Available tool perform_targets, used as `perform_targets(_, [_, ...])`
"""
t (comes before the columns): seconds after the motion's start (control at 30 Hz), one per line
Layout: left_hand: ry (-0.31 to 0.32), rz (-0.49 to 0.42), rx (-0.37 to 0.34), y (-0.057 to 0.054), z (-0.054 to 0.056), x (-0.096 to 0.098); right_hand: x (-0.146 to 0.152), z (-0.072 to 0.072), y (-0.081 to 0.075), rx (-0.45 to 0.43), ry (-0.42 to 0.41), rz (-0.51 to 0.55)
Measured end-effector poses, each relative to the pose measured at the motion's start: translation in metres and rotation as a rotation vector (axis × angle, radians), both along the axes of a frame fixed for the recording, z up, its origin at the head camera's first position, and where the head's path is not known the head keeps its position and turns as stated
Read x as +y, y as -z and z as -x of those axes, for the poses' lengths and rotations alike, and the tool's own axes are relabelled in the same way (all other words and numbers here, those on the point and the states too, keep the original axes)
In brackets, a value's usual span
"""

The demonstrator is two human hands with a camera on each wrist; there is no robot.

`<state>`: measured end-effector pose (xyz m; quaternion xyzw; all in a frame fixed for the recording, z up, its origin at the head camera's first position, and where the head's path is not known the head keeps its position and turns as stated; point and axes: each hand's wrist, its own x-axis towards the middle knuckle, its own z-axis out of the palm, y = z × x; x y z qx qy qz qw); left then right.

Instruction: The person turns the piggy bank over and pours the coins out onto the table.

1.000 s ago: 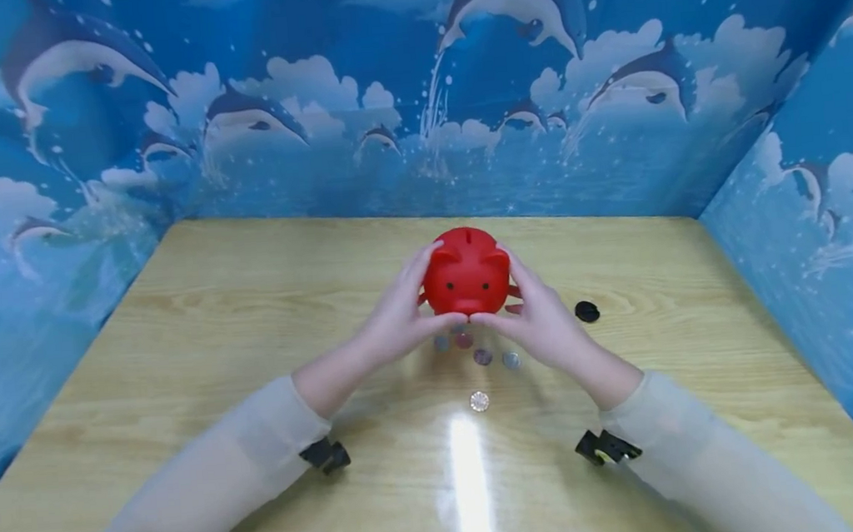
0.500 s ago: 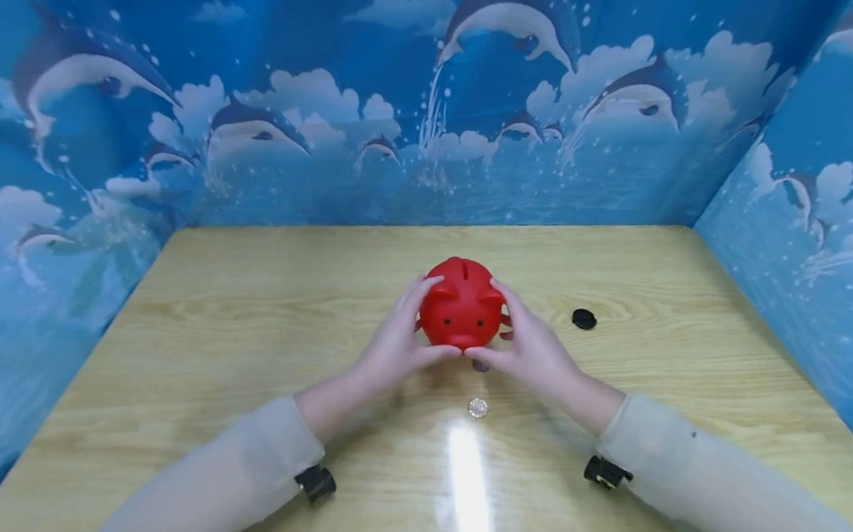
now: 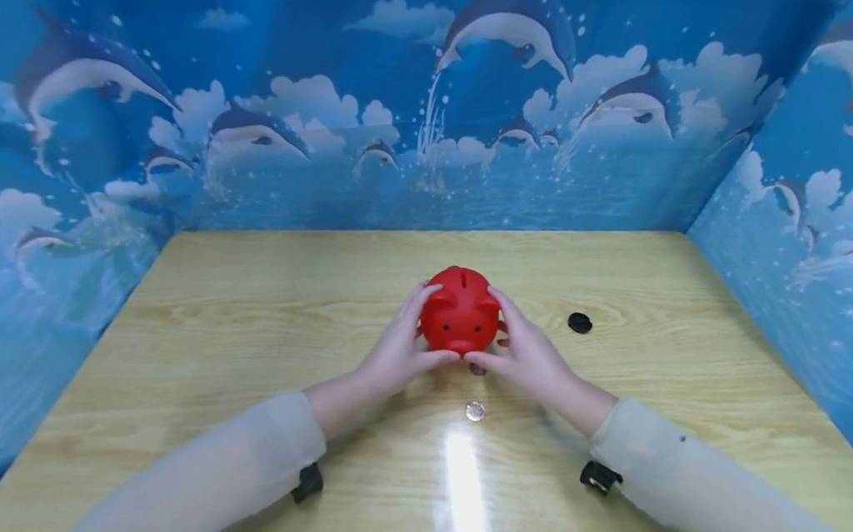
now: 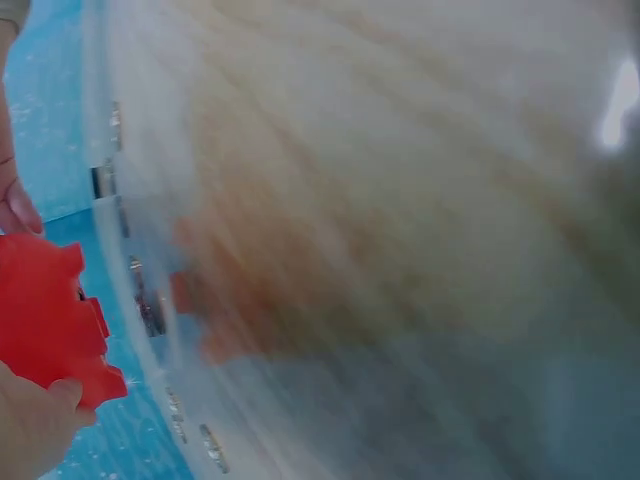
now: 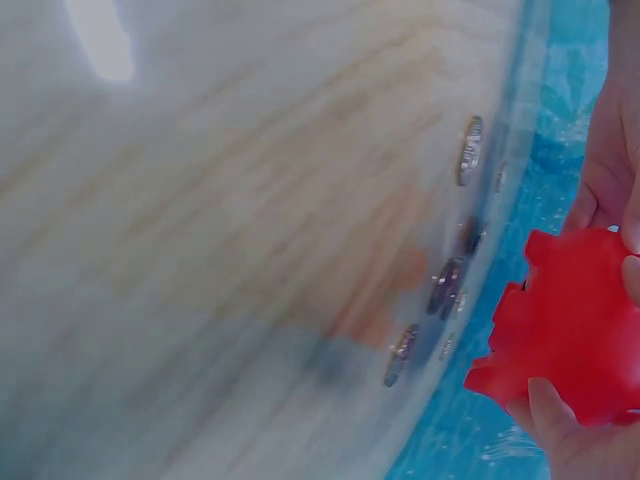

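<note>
A red piggy bank (image 3: pixel 460 312) with a coin slot on top faces me, gripped from both sides. My left hand (image 3: pixel 397 343) holds one flank and my right hand (image 3: pixel 527 357) the other, thumbs almost meeting under the snout. Both wrist views show a gap between the bank's feet and the tabletop, where its red reflection appears. Beneath and around it lie several coins; a silvery one (image 3: pixel 475 411) is nearest me, and a darker coin (image 3: pixel 477 369) peeks out by my right thumb. In the head view the other coins are hidden behind bank and hands.
A round black plug-like disc (image 3: pixel 580 322) lies on the wooden table (image 3: pixel 265 312) to the right of my right hand. Blue dolphin-print curtains (image 3: pixel 359 171) stand along the back and sides. Small black devices sit on both sleeves at the wrists.
Both hands have brought the piggy bank lower and nearer to me in the head view. Several coins that showed below it are now covered. The grip stays the same.
</note>
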<state>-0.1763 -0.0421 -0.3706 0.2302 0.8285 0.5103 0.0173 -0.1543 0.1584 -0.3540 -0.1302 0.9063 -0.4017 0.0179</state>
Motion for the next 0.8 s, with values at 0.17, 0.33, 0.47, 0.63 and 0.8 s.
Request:
perform_targets(0.17, [0.019, 0.015, -0.034, 0.005, -0.004, 0.000, 0.002, -0.003, 0.004, -0.022, 0.005, -0.028])
perform_targets(0.33, [0.031, 0.032, -0.040, 0.008, -0.004, 0.000, 0.003, -0.006, 0.007, -0.016, 0.001, -0.050])
perform_targets(0.47, [0.036, 0.018, -0.067, 0.010, -0.001, -0.001, 0.002, -0.003, 0.009, -0.015, 0.003, -0.043])
perform_targets(0.63, [0.053, 0.003, -0.043, 0.012, 0.013, 0.001, 0.003, 0.008, 0.009, -0.003, -0.009, -0.039])
perform_targets(0.8, [0.083, -0.023, -0.022, 0.014, 0.036, 0.009, 0.006, 0.025, 0.008, -0.013, 0.007, -0.006])
